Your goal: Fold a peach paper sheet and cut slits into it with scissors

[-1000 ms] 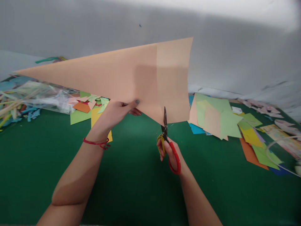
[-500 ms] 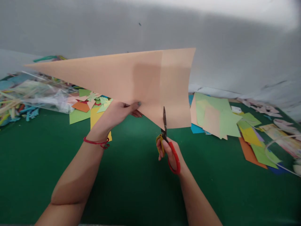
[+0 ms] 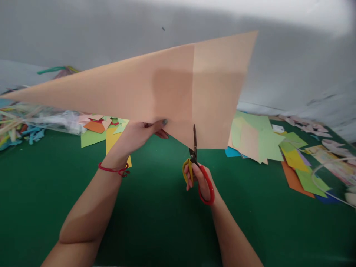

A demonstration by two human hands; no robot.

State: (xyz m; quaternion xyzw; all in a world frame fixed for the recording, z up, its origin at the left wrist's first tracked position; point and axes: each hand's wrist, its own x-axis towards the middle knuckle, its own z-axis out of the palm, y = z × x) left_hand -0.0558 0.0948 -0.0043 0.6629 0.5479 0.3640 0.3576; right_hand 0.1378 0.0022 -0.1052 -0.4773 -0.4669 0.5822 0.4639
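Observation:
A large sheet of peach paper, folded to a long point on the left, is held up above the table. My left hand pinches its lower edge, thumb in front and fingers behind. In my right hand are scissors with one red and one yellow handle loop. Their blades point upward and are slightly apart at the paper's lower edge, one blade in front of the sheet. A straight crease or layer edge runs up the paper above the blade tip.
Coloured paper scraps and a clear plastic bag with paper strips lie to the left on the green table. Green and peach sheets and more coloured pieces lie to the right. A grey wall stands behind.
The peach paper has tilted: its right end has risen and moved right, its left tip has dropped and moved left. The scissor blades have opened slightly; both hands stay nearly in place.

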